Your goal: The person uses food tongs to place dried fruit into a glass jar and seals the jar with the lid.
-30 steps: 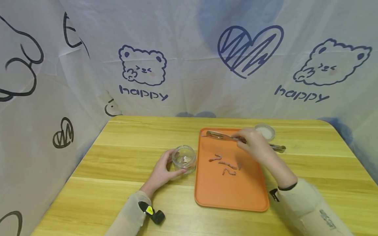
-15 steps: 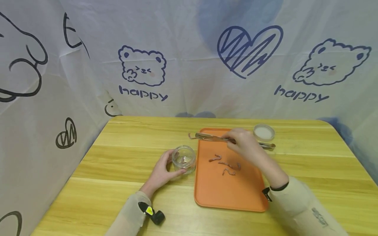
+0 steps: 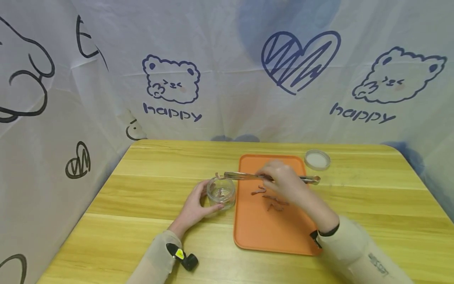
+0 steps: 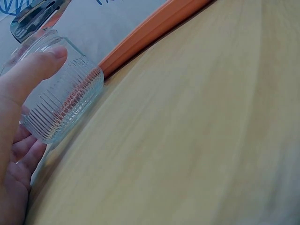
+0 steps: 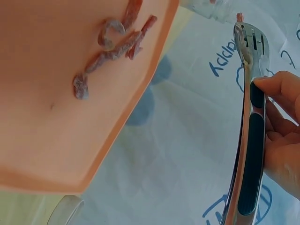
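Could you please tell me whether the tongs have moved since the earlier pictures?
Yes: against the tray, the tongs have moved left and lower in the head view, now reaching past its left edge.

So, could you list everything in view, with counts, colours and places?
Wood-grain table: one, yellow, lower centre.
Flat rectangular tray: one, orange, on the table.
Round glass jar: one, clear, left of the tray.
Shallow round lid: one, whitish, near the tray's far right corner.
Long metal tongs: one, silver, dark-gripped, tips at the jar's rim.
Thin wrinkled strips: several, reddish-brown, on the tray; one at the tongs' tips; apparently some in the jar.
Printed cloth backdrop: count unclear, white with drawings, behind and left.
Long sleeves: two, cream, both forearms.
Wrist devices: two, black, both wrists.
Left hand: one, bare, around the jar.
Right hand: one, bare, gripping the tongs.
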The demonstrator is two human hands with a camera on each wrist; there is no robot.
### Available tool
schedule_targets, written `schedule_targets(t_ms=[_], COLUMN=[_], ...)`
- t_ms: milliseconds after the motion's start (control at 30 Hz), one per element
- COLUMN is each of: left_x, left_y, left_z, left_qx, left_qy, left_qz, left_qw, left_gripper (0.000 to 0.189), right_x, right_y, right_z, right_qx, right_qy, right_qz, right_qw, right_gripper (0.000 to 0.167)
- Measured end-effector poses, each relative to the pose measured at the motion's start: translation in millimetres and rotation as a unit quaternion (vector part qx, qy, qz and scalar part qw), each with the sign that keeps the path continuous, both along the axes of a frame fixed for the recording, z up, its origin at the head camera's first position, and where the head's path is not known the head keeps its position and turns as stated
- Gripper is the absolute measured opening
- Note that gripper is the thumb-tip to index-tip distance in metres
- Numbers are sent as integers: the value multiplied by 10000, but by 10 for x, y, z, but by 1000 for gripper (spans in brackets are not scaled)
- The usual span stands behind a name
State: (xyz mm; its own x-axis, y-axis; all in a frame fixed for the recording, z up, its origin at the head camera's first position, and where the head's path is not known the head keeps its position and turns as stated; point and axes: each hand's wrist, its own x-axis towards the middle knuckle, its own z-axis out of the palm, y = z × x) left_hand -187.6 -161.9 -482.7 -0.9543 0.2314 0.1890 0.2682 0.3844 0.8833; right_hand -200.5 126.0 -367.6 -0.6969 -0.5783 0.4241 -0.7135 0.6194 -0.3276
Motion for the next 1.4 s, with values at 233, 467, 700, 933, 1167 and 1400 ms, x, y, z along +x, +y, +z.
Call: schedule_targets(t_ms=[233, 467, 700, 933, 1167, 1400], left_x=[8, 3, -4, -15, -15, -12], left_y=[3, -4, -11, -11, -11, -10], left_z=[-5, -12, -13, -22, -18, -20], left_qx=[170, 75, -48, -37, -3, 5], left_qy=[79, 68, 7, 19, 6, 45], left_qz=[-63, -12, 21, -9, -17, -24], left_qw=[9998, 9999, 10000, 10000, 10000, 10000], left_gripper=[81, 81, 81, 80, 80, 79], right_x=[64, 82, 85, 96, 99, 116], right_y=[-19, -28, -37, -54, -59, -37], right_z=[-39, -74, -85, -73, -59, -45], right_qx=[201, 115, 119, 96, 105, 128], right_qy=[17, -13, 8, 17, -47, -71], right_qz=[104, 129, 155, 212, 191, 148], right_qw=[9997, 9998, 9998, 9997, 9998, 9998], right_gripper=[14, 15, 16, 17, 18, 20])
